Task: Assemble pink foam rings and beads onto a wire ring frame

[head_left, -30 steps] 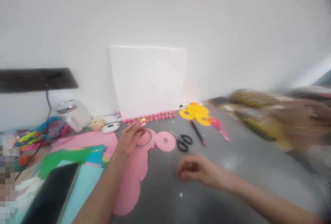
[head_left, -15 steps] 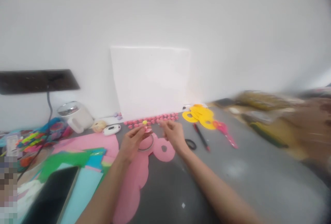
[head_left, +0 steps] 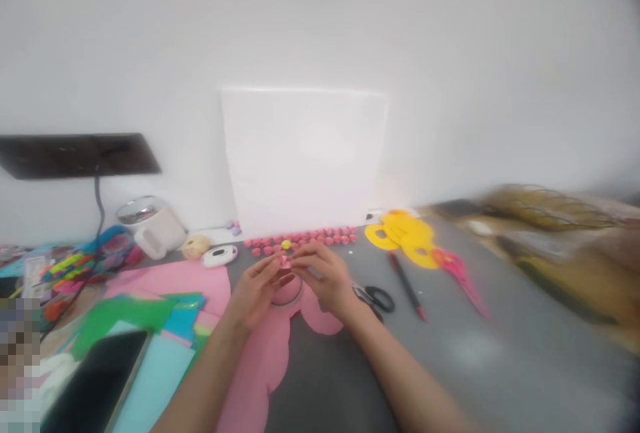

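My left hand (head_left: 257, 291) and my right hand (head_left: 323, 277) meet over the grey table, fingertips pinching a small pink paper piece (head_left: 286, 261) between them. Just under the hands lies a tape roll (head_left: 289, 291) on a large pink cut sheet (head_left: 260, 359). A row of small pink rolled pieces (head_left: 305, 239) with one yellow one (head_left: 286, 244) runs along the foot of a white board (head_left: 304, 156) leaning on the wall.
Black scissors (head_left: 377, 298), a red-tipped pen (head_left: 407, 279), pink scissors (head_left: 457, 269) and yellow paper rings (head_left: 403, 233) lie to the right. Coloured sheets (head_left: 150, 326), a black phone (head_left: 95, 386), a white cup (head_left: 150, 226) and a white gadget (head_left: 219, 256) sit left.
My right hand came up from the near table to join my left hand at the small pink piece. The view shifted slightly left.
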Available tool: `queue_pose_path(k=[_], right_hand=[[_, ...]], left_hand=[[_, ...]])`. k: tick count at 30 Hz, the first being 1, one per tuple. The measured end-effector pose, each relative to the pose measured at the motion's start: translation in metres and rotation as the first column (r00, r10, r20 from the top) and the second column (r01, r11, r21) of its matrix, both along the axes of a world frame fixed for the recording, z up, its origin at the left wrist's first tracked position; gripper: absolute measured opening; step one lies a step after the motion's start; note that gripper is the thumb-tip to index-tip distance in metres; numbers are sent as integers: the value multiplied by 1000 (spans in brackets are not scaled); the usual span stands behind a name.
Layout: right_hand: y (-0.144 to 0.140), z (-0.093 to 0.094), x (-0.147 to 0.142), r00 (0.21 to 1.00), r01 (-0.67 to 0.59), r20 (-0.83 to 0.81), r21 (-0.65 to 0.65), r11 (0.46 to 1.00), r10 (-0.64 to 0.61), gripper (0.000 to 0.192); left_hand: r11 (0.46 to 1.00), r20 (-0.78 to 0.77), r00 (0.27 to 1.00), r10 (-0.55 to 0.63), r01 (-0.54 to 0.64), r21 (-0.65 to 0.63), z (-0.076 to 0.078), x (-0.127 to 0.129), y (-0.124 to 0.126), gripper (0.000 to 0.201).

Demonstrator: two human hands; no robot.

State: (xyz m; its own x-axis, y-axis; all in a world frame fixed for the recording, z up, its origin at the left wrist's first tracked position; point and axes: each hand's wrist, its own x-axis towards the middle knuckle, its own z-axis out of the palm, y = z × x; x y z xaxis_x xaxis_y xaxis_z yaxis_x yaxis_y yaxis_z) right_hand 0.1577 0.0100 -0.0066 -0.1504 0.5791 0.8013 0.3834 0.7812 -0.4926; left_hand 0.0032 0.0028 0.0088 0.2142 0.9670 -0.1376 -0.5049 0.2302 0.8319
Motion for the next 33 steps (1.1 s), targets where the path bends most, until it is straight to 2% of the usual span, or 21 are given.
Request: queue_pose_path(k=[8, 13, 19, 26, 33], right_hand=[[-5, -3, -2, 987, 137, 87, 19, 990, -138, 17], [-5, -7, -3, 980, 141, 139, 24, 990, -143, 19], [-3, -10, -3, 970, 129, 199, 53, 990, -137, 16], [-3, -13, -2, 979, 134, 159, -10, 991, -131, 17], [-4, -12, -4, 986, 142, 82, 6, 990, -142, 21]], left_hand=[[1000, -2, 1000, 5, -5, 31, -4, 1, -1, 16], [997, 7, 997, 83, -83, -7, -3, 2, 1, 13], [997, 31, 997, 76, -75, -28, -5, 2, 2, 14], [998, 1, 998, 60, -60, -20, -6, 2, 2, 14], [998, -22, 998, 59, -59, -32, -6, 2, 2, 14]])
